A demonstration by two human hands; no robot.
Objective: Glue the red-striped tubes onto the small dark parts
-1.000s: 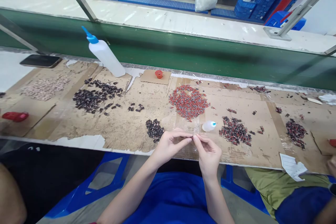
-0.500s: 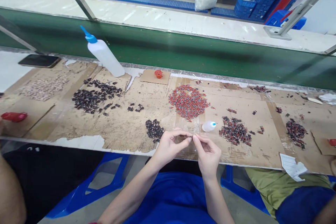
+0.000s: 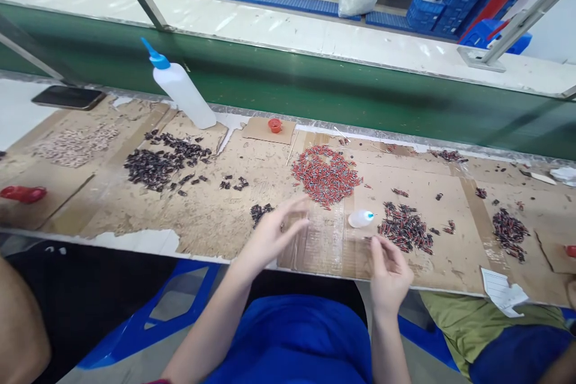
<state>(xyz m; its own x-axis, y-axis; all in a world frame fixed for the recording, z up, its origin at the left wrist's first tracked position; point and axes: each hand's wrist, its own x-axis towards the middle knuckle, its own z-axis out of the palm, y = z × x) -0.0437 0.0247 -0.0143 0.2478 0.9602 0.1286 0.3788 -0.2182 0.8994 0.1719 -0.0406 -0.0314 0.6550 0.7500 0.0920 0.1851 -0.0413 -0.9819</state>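
Observation:
My left hand (image 3: pixel 272 237) is open, thumb and fingers apart, over the near edge of a small pile of black parts (image 3: pixel 261 213). My right hand (image 3: pixel 390 267) is closed in a pinch, with a tiny dark part (image 3: pixel 368 239) just showing at the fingertips; its details are too small to make out. Just left of and below a heap of red-and-black pieces (image 3: pixel 406 228), this hand stays above the cardboard. A small white bottle with a blue tip (image 3: pixel 360 218) lies behind it. Farther back is a large heap of small red parts (image 3: pixel 326 175).
Cardboard (image 3: pixel 216 222) covers the bench. A tall white squeeze bottle (image 3: pixel 185 95) stands at back left, near a larger black heap (image 3: pixel 155 168) and a phone (image 3: pixel 68 97). A red cap (image 3: pixel 275 125) sits behind. Other people sit on both sides.
My hands, together at the fingertips before, have come apart. The left moved left and opened; the right moved right and down, still pinched.

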